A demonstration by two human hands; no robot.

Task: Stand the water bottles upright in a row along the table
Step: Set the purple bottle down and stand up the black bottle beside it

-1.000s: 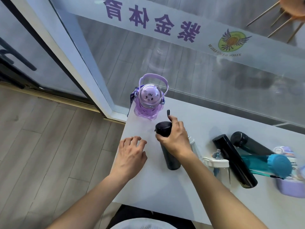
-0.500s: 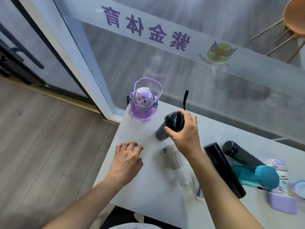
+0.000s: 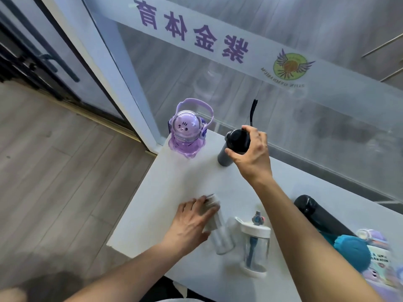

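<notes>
Right hand (image 3: 253, 155) is gripping the upright black bottle (image 3: 231, 149) by its cap at 12 o'clock, left hand (image 3: 192, 225) is closing loosely around a lying clear bottle (image 3: 220, 232) at 6.

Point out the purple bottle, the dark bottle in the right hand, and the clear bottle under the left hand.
purple bottle (image 3: 188, 129), head view, on its domed lid.
dark bottle (image 3: 224, 158), head view, on its lower body.
clear bottle (image 3: 222, 238), head view, on its transparent body.
</notes>
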